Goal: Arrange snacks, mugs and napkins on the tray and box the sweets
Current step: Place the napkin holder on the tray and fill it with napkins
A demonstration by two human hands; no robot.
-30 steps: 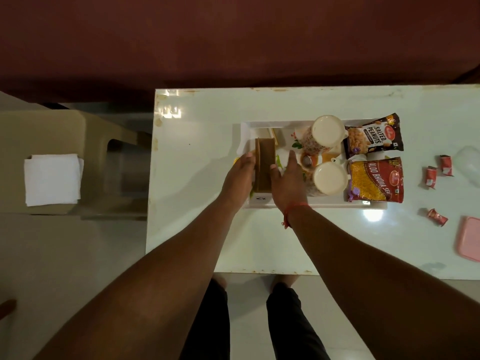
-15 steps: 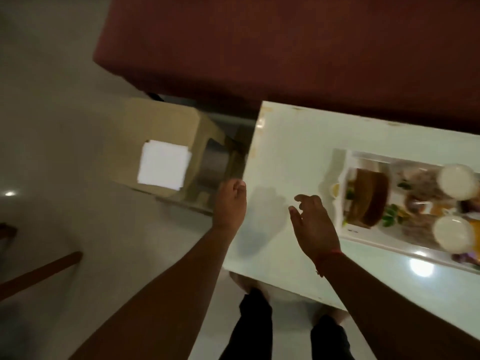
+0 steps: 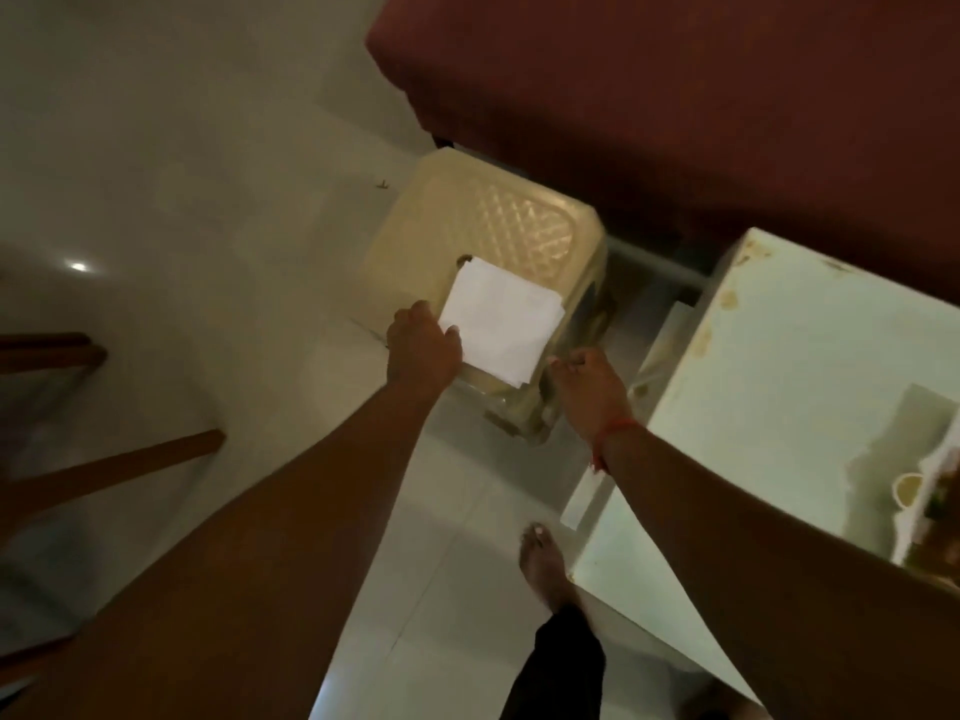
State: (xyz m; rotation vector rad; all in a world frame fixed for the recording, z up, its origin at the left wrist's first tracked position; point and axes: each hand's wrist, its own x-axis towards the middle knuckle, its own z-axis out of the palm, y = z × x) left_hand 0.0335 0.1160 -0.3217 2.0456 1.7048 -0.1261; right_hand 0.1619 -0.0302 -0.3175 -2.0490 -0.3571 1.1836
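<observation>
Pale tiled floor, cream plastic stool, maroon sofa
</observation>
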